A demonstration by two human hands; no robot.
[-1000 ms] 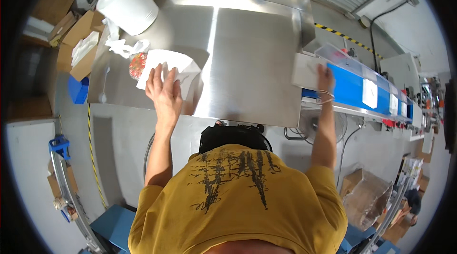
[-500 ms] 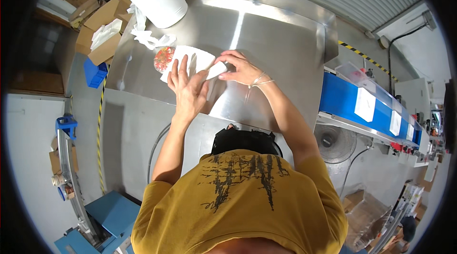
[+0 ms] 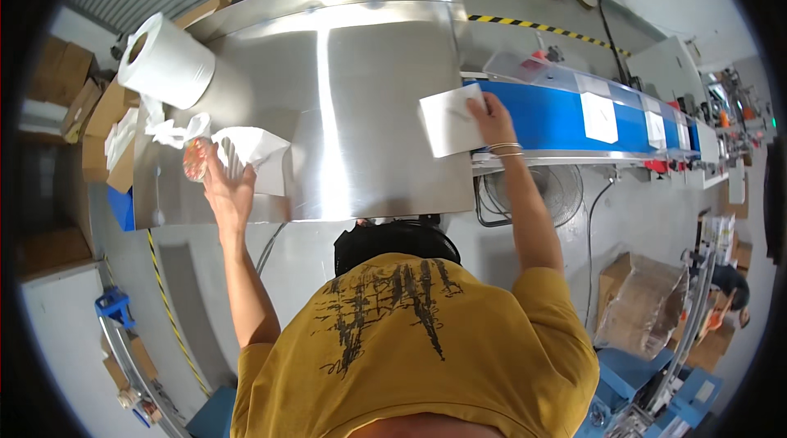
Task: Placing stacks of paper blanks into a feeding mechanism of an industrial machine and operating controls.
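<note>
My right hand [image 3: 493, 120] grips a flat white square packet [image 3: 449, 122] by its right edge, over the gap between the steel table [image 3: 377, 102] and the near end of the blue conveyor belt [image 3: 533, 114]. At the table's left side, my left hand [image 3: 229, 192] has its thumb and fingers apart. Its fingertips reach a round item with a red-and-white pattern [image 3: 195, 159] and the edge of a white paper piece [image 3: 266, 155] beside it. Whether the fingertips press on either one is too small to tell.
A large white paper roll [image 3: 172, 65] lies on the table's far left, with a crumpled white strip [image 3: 176, 130] below it. White square packets [image 3: 600, 118] ride on the belt. An open cardboard box [image 3: 106, 134] stands beyond the table's left edge, and a floor fan [image 3: 541, 192] is under the conveyor.
My hands have parted. The right has carried a white packet rightward to the conveyor's end; the left has shifted toward the red patterned item. My view has turned to the right.
</note>
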